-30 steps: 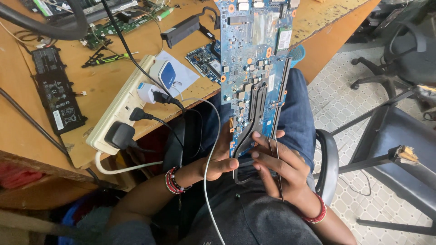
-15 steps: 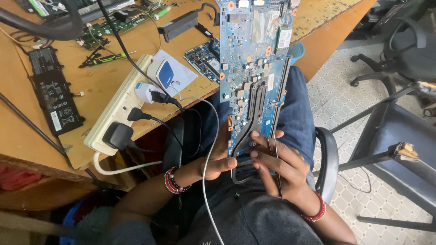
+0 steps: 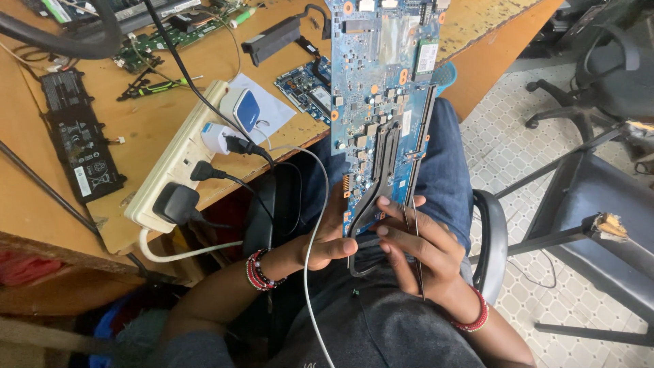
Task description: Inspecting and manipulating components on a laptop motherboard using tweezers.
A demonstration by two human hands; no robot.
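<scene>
A long blue laptop circuit board [image 3: 383, 102] with black heat pipes stands upright over my lap. Its near end rests in both hands. My left hand [image 3: 330, 238] grips the board's lower left edge, thumb on the front. My right hand [image 3: 417, 251] holds the lower right edge, fingers spread across the heat pipes, with thin metal tweezers [image 3: 416, 253] pinned under the fingers. Both wrists wear red bead bracelets. A white cable [image 3: 312, 259] runs down across my left wrist.
On the wooden desk [image 3: 157, 123] lie a white power strip [image 3: 178, 157] with black and white plugs, a black laptop battery [image 3: 82, 146], a smaller blue board [image 3: 304, 85], green boards and a black part. Office chairs [image 3: 599, 75] stand on the tiled floor at right.
</scene>
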